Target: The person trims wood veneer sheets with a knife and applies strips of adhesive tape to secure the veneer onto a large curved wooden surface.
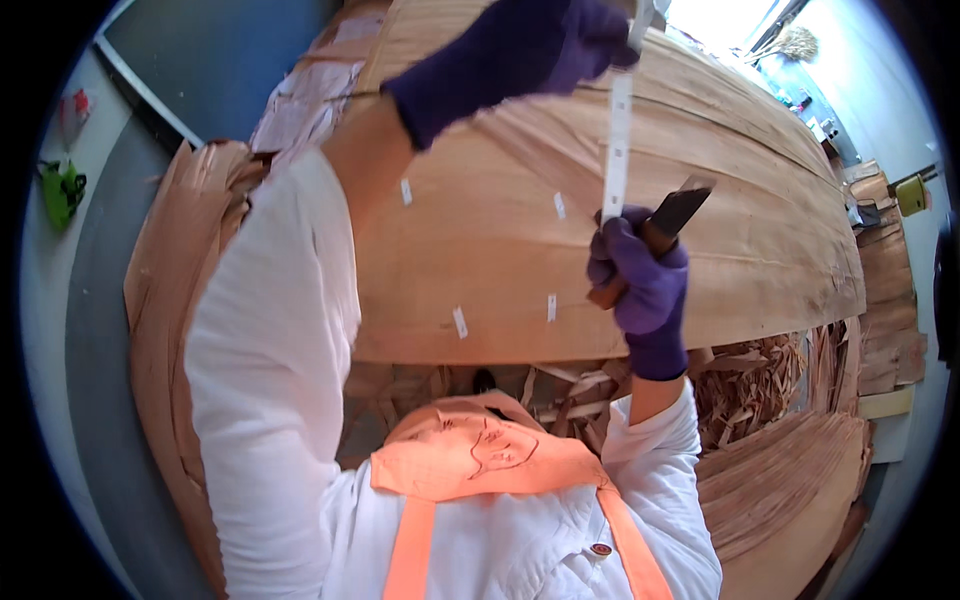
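White narrow tape (617, 150), clamped above the tan wood-veneer sheet (450, 250) in the fingers of the purple-gloved left hand (530, 50) and right hand (645, 275), which also grips a dark-bladed knife (682, 208), is best drawn taut.

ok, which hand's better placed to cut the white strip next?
Probably the right hand: it holds the knife at the lower end of the white strip. The left hand is farther up, no knife visible there.

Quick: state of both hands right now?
Left hand: closed on the white strip's upper part.
Right hand: closed around the knife, strip's lower end at its fingers.
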A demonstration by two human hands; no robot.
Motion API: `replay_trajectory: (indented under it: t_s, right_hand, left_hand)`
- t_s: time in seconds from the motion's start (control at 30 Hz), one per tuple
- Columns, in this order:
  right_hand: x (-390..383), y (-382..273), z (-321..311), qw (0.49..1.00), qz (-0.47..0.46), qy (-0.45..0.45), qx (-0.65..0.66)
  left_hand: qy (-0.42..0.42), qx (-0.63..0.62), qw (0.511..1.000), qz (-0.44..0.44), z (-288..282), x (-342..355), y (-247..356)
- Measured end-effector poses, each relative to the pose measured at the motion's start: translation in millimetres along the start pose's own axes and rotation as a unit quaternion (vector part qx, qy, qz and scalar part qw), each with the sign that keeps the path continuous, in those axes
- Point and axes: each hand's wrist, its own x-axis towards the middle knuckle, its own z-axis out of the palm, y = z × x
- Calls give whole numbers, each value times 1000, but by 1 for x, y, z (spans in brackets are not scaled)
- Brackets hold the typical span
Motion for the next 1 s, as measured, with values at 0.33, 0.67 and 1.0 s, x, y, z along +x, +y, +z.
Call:
replay_trajectory:
  t_s: [0.33,0.67,1.0]
  right_hand:
    - [-83,51,-61,967,207,94,-110]
    - [-96,106,-26,950,311,8,11]
    - [-110,139,-7,931,365,4,-9]
  left_hand:
    - [204,-311,892,-259,2,-107,-15]
    - [-30,155,967,-202,117,-388,-3]
    - [-62,228,963,-131,154,-403,-10]
